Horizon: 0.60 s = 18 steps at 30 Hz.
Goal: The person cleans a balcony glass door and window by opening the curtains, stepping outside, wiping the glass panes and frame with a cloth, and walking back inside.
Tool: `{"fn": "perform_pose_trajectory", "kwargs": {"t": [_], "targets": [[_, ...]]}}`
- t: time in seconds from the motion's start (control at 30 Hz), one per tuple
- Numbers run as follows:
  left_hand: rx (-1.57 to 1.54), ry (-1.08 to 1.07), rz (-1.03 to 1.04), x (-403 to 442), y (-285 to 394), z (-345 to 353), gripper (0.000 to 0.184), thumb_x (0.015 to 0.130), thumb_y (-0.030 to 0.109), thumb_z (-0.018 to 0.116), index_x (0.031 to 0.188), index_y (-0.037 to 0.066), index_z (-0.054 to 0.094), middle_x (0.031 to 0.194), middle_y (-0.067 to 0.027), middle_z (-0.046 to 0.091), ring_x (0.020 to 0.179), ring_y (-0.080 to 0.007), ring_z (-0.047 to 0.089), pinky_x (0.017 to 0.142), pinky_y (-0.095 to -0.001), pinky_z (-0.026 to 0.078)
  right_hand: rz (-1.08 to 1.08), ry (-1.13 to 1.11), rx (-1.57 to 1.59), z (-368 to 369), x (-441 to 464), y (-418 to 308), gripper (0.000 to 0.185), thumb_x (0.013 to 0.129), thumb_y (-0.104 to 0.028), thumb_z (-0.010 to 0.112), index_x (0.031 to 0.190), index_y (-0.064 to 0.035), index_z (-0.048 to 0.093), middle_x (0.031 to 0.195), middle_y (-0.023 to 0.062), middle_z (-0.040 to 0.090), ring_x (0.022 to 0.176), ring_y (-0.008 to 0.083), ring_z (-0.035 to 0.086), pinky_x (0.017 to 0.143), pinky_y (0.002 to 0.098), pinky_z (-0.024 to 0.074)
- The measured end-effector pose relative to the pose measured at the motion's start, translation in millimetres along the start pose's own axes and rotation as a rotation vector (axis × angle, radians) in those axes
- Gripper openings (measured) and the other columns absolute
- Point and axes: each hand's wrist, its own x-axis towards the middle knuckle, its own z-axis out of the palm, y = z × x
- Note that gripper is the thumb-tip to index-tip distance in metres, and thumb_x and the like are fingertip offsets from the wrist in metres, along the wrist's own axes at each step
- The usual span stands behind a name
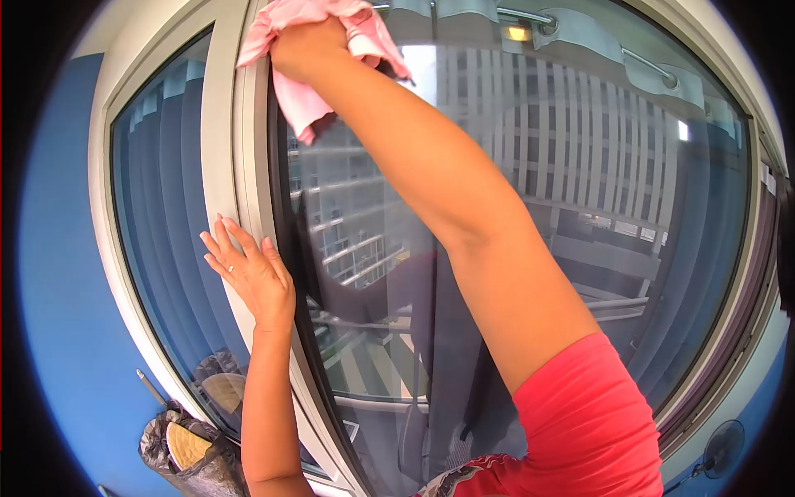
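My right hand (pixel 310 48) reaches up to the top left of the glass pane, its fingers closed around a pink cloth (pixel 302 103). The cloth hangs in folds below and beside the hand, over the glass and the frame edge. Lower down, my left hand (pixel 255 277) lies with fingers spread against the pale window frame (pixel 224 157), a ring on one finger. It holds nothing. The large glass pane (pixel 497 190) behind my right arm mirrors a building and railings.
Dark curtains (pixel 170 166) hang behind the narrow left pane. A curtain rod (pixel 530 15) runs along the top. At the lower left, a black plastic bag (pixel 161 443) holds a round tan object (pixel 189 446). A blue wall (pixel 62 248) stands left; a fan (pixel 723 447) is at lower right.
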Motion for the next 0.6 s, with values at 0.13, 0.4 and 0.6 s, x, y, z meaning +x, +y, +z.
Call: {"fn": "perform_pose_trajectory", "kwargs": {"t": [0.13,0.4,0.6], "targets": [[-0.015,0.022,0.006,-0.4,-1.9,0.4,0.060,0.098,0.023,0.036,0.147,0.008,0.004,0.149,-0.0190,0.015,0.138,-0.0413,0.008,0.109,-0.0544,0.006,-0.051,-0.105,0.074,-31.9,-81.5,-61.7,0.032,0.079,-0.034,0.052,0.080,-0.0015,0.052,0.087,0.0191,0.060,0.076,0.0297,0.062,0.066,0.0384,0.0477],[-0.059,0.118,0.069,-1.8,-8.3,2.9,0.067,0.095,0.022,0.041,0.147,0.012,0.001,0.150,-0.0171,0.014,0.137,-0.0429,0.010,0.108,-0.0577,0.009,-0.109,-0.311,0.204,-66.9,-147.5,-76.6,0.029,0.083,-0.031,0.048,0.088,-0.0031,0.054,0.092,0.0170,0.059,0.083,0.0307,0.060,0.069,0.0403,0.0470],[0.038,0.143,0.071,-0.7,-6.3,-0.9,0.062,0.098,0.029,0.038,0.147,0.008,0.005,0.150,-0.0132,0.017,0.138,-0.0396,0.011,0.109,-0.0552,0.010,-0.069,-0.201,-0.185,-212.4,-99.4,65.0,0.028,0.086,-0.030,0.045,0.094,-0.0043,0.056,0.096,0.0154,0.058,0.088,0.0315,0.058,0.071,0.0418,0.0464]]}}
